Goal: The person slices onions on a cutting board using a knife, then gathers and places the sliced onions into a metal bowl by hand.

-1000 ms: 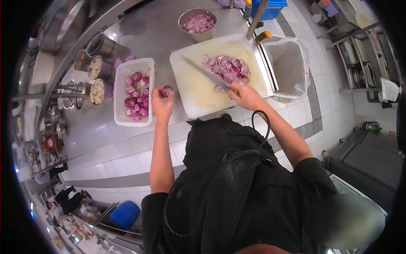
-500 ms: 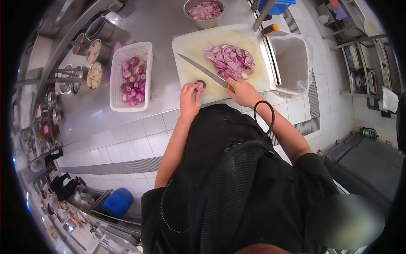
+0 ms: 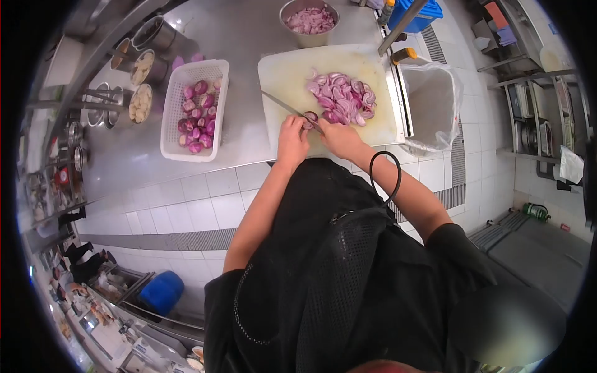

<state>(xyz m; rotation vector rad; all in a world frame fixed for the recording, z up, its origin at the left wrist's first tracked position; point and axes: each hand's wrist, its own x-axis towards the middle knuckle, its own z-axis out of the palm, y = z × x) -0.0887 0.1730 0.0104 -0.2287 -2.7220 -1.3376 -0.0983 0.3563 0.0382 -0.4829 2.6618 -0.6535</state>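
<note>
My left hand (image 3: 293,140) is closed on a purple onion (image 3: 310,118) at the near edge of the white cutting board (image 3: 283,71). In my right hand (image 3: 341,138) is the handle of a long kitchen knife (image 3: 281,104). Its blade slants up and left across the board and meets the onion; whether it has cut in I cannot tell. A heap of sliced purple onion (image 3: 342,96) lies on the board just beyond my right hand.
A white plastic basket (image 3: 166,124) of peeled onions stands on the steel counter (image 3: 239,112) at the left. Behind the board sits a metal pot (image 3: 309,38) of chopped onion. A lined bin (image 3: 429,105) is at the right. Several metal containers (image 3: 155,34) stand far left.
My left hand has moved right with the onion. The knife has shifted left and down, from beside the onion onto it. The whole view has tilted slightly.
</note>
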